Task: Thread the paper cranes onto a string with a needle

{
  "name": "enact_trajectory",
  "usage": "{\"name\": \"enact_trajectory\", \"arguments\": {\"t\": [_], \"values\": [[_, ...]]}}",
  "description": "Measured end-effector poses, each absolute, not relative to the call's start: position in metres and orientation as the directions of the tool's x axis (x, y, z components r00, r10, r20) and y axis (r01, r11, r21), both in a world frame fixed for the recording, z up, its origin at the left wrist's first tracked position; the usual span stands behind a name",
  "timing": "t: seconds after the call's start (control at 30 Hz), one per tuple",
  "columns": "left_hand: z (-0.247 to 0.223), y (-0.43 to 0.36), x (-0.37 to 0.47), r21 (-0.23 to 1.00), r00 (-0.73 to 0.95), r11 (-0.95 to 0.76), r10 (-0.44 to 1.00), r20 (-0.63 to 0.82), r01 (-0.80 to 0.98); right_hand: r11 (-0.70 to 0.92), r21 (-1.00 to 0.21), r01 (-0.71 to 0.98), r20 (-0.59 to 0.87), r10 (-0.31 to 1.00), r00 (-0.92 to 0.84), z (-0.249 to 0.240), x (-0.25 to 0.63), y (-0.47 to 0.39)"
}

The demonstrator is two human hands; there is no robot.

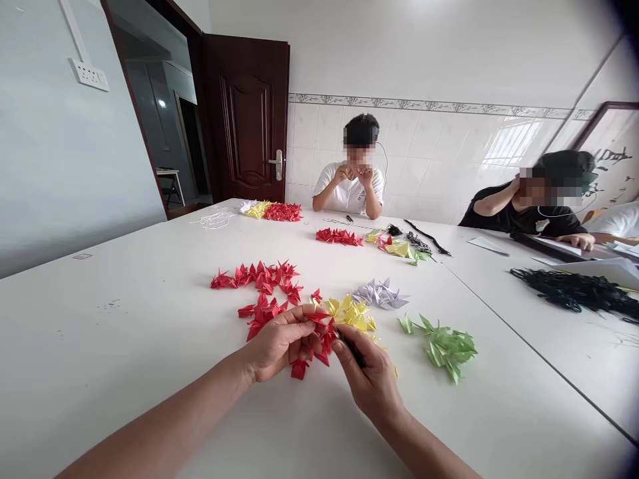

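Observation:
Pinched between the fingertips of my left hand (289, 332) is a red origami crane (317, 318). My right hand (368, 374) is closed round a slim dark tool (353, 346), its tip close to the crane; the fingers cover most of it, so its kind is unclear. Red folded cranes (262, 313) lie in a pile beside and beneath the left hand. Just beyond my hands are yellow cranes (354, 311), with white cranes (380, 294) behind them. Off to the right sits a group of green cranes (446, 346).
Across the white table (150, 346) a person in a white shirt (348, 186) sits with raised hands. Another person in black (529, 199) is at the right, near a heap of black cord (574, 289). More red cranes (283, 212) lie along the far side.

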State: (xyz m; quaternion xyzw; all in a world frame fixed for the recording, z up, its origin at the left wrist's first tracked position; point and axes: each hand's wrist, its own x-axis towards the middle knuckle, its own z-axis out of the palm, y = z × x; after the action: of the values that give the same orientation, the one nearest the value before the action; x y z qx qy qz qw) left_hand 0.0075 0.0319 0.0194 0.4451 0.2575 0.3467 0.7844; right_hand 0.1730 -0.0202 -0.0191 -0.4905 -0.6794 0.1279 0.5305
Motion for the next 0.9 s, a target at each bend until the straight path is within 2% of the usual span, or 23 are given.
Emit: {"name": "enact_trajectory", "arguments": {"t": [0.23,0.67,0.9], "values": [[0.0191,0.0304,0.0085,0.907,0.66,0.351,0.742,-0.118,-0.233,0.558,-0.679,0.477,0.62,0.784,-0.036,-0.0172,0.1722,-0.0204],[0.0214,0.0281,0.0098,0.942,0.645,0.316,0.744,-0.174,-0.111,0.561,-0.678,0.475,0.612,0.789,-0.058,-0.0187,0.1718,-0.0145],[0.0205,0.0292,0.0082,0.94,0.643,0.32,0.746,-0.174,-0.117,0.574,-0.682,0.454,0.621,0.782,-0.055,-0.0116,0.1694,-0.0157]]}}
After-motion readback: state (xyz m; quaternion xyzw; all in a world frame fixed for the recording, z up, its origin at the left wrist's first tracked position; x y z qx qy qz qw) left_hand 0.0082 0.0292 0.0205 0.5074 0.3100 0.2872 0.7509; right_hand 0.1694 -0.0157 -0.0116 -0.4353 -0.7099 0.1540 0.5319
